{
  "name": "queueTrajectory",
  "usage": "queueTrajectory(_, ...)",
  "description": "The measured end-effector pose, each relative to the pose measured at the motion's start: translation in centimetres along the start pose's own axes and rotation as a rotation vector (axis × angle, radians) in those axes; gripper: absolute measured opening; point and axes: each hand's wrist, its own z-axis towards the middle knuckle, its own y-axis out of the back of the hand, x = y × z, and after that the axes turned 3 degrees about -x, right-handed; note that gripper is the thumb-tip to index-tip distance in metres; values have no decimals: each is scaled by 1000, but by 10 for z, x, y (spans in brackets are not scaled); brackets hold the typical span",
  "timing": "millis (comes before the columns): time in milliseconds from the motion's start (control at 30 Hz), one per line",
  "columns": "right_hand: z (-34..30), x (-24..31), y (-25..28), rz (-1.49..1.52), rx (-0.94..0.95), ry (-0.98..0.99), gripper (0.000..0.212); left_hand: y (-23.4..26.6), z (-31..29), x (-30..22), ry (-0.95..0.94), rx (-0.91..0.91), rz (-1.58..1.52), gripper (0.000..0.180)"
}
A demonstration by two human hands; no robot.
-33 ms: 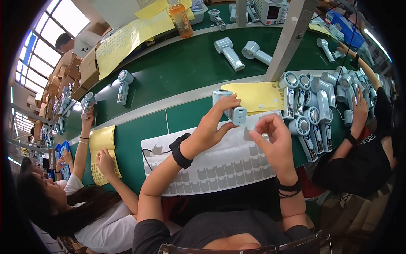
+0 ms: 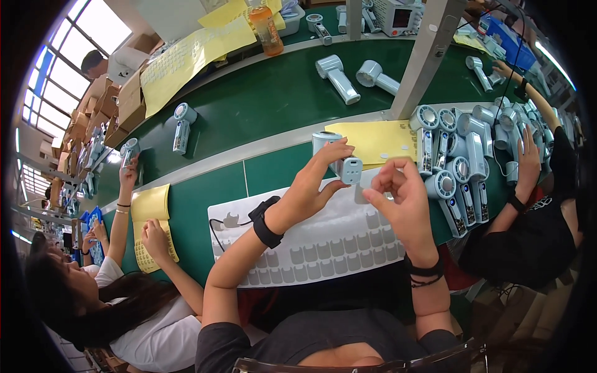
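My left hand (image 2: 308,189) is wrapped around a light-blue handheld fan (image 2: 351,170), whose handle end faces toward me; part of its body is hidden by the fingers. Close to that end, my right hand (image 2: 405,202) pinches a small grey sticker (image 2: 360,196) between thumb and fingertips. The sticker hangs just below and right of the handle end; whether they touch I cannot tell. Under both hands lies a white sheet (image 2: 342,214) with rows of grey stickers along its near side. A black cable lies on the sheet's left part.
A yellow sheet (image 2: 379,138) lies beyond my hands. Piled fans (image 2: 443,184) stand at the right, near a co-worker's hand (image 2: 529,155). A metal post (image 2: 426,62) rises behind the yellow sheet. At left, another co-worker holds a fan (image 2: 129,149); several more lie on the green belt (image 2: 249,102).
My right hand has shifted slightly up and left, bringing the grey sticker a little closer to the fan's handle end. My left hand and the fan stay in place.
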Motion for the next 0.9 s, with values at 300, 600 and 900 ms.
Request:
queueTrajectory(300, 29, 6, -11, 203, 19, -226, 42, 0, -2, -2, -14, -6, 2, 64)
queueTrajectory(600, 28, -1, -15, 132, -25, -148, 42, -2, -3, -3, -39, -49, 41, 65)
queueTrajectory(900, 27, -2, -16, 54, -61, -83, 43, -4, -2, -5, -44, -61, 26, 63)
